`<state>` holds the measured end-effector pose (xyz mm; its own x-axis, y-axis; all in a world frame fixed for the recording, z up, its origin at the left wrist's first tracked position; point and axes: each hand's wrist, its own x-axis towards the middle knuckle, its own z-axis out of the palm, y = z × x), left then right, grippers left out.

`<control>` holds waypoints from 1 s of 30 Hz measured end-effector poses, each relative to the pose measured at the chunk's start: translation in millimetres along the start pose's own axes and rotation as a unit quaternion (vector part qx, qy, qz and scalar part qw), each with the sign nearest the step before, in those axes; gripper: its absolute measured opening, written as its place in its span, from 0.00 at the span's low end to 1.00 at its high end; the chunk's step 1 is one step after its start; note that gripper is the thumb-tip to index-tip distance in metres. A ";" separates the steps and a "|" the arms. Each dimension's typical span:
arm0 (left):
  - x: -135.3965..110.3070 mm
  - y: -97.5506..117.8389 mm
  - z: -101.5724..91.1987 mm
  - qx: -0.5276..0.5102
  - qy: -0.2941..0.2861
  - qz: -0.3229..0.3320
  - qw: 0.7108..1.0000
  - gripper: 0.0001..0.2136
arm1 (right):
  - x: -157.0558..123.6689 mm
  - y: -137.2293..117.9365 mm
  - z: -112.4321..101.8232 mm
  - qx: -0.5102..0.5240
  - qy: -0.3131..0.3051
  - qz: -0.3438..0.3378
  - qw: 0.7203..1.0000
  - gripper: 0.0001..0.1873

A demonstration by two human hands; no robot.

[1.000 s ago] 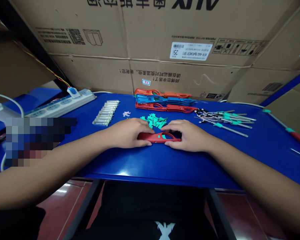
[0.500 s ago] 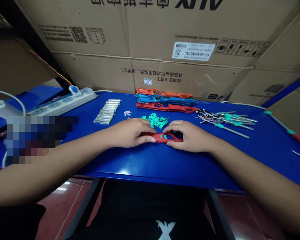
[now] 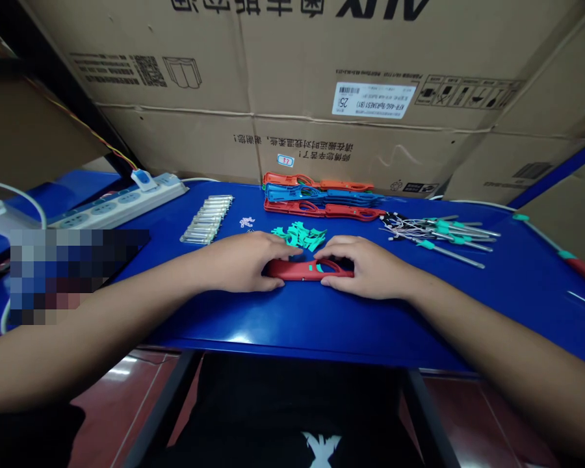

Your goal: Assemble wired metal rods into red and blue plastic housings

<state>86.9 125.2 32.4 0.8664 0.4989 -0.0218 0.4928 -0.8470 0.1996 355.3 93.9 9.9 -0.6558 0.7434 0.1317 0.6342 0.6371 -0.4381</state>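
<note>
Cardboard box (image 3: 292, 84) behind a glossy blue bench (image 3: 283, 325), with upside-down print and a white label (image 3: 374, 100) on its face. Holds a red casing (image 3: 292, 270) lengthwise at the middle of the bench, on it or just above it, cannot tell which. Grasps its left end with the left hand (image 3: 241, 261), fingertips along the far edge and thumb along the near one; curls the right hand (image 3: 377, 268) about the looped right end likewise, cannot tell how tightly. Just beyond, a loose heap of green pieces (image 3: 302, 235). Farther back, beside the box, orange shells (image 3: 341, 186), then blue shells (image 3: 292, 193), then red shells (image 3: 346, 211) nearest. To the right of these, a bundle of metal rods (image 3: 448, 229) with green collars and thin wires. To the left of the heap, small white pieces (image 3: 246, 223), then a row of clear tubes (image 3: 207, 220), then a white power strip (image 3: 121, 203) with a plug (image 3: 143, 180) in it
</note>
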 end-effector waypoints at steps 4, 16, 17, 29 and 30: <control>0.1 3.4 0.2 0.005 0.001 -0.001 1.000 0.24 | 0.5 1.2 1.6 0.004 0.003 0.000 1.000 0.18; 5.5 4.5 7.5 -0.062 0.010 -0.012 0.998 0.12 | 1.1 -0.3 0.9 0.024 -0.018 0.031 0.999 0.21; 5.2 4.3 7.3 -0.064 0.008 -0.014 0.998 0.12 | -2.1 1.3 -4.5 0.018 -0.025 0.034 0.999 0.24; -2.9 2.7 -7.1 -0.107 -0.047 -0.062 0.991 0.15 | -33.4 26.1 -53.9 -0.069 -0.178 0.100 0.976 0.18; -3.5 3.1 -8.7 -0.110 -0.055 -0.065 0.990 0.15 | -33.7 25.7 -53.9 -0.071 -0.188 0.108 0.974 0.17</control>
<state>84.7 122.4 41.7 0.8068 0.5675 -0.1644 0.5809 -0.7110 0.3962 415.8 96.2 42.2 -0.5884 0.7522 -0.2967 0.8060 0.5163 -0.2895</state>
